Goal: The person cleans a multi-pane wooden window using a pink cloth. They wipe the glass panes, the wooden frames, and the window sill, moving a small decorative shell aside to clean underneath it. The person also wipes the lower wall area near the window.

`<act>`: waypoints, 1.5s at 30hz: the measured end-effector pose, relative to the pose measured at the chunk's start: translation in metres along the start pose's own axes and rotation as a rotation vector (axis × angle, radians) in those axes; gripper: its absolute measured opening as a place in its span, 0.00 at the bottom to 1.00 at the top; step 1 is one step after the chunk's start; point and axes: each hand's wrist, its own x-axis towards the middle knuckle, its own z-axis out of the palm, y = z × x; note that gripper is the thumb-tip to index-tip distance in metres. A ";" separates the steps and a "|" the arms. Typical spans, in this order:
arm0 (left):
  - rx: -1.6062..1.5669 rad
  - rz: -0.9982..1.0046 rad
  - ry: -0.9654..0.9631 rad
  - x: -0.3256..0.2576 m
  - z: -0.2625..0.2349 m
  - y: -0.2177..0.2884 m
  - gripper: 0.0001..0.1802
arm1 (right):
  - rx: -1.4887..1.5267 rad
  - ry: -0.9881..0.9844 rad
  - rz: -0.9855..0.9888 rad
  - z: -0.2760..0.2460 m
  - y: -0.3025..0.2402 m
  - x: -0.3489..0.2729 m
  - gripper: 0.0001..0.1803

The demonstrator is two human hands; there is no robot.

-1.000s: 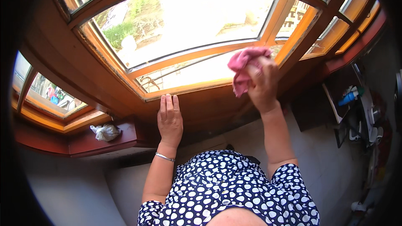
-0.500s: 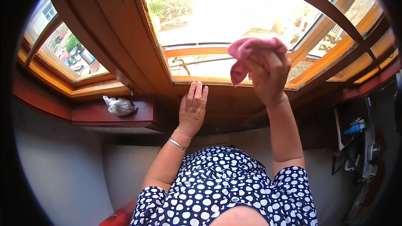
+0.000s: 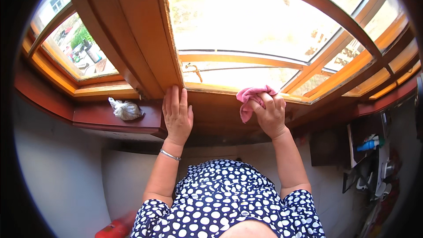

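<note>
Indoors at wndw frame (image 3: 211, 88), pink cloth (image 3: 247, 98)

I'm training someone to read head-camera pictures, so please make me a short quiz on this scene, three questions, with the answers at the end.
1. Fill in the blank: the silver bracelet is worn on the person's ____ arm.
2. What lies on the dark red ledge, to the left of the left hand?
3. True or false: the pink cloth is held in the left hand.

Key:
1. Left.
2. A tied plastic bag.
3. False; the fingers of the right hand hold it.
</note>
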 end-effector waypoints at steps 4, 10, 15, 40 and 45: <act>0.009 -0.009 -0.035 -0.005 0.009 -0.005 0.43 | -0.003 0.129 -0.095 -0.035 0.004 0.063 0.16; 0.072 -0.003 -0.004 -0.002 0.003 -0.005 0.38 | -0.123 0.427 -0.101 -0.068 0.019 0.172 0.19; 0.053 0.018 -0.025 -0.002 0.004 -0.007 0.47 | -0.095 0.550 -0.103 -0.048 -0.009 0.204 0.19; 0.037 0.029 -0.029 -0.002 0.005 -0.007 0.38 | 0.007 0.200 -0.352 -0.006 -0.032 0.133 0.14; 0.075 0.016 -0.034 -0.004 0.004 -0.007 0.39 | -0.084 0.510 -0.296 -0.048 -0.020 0.231 0.18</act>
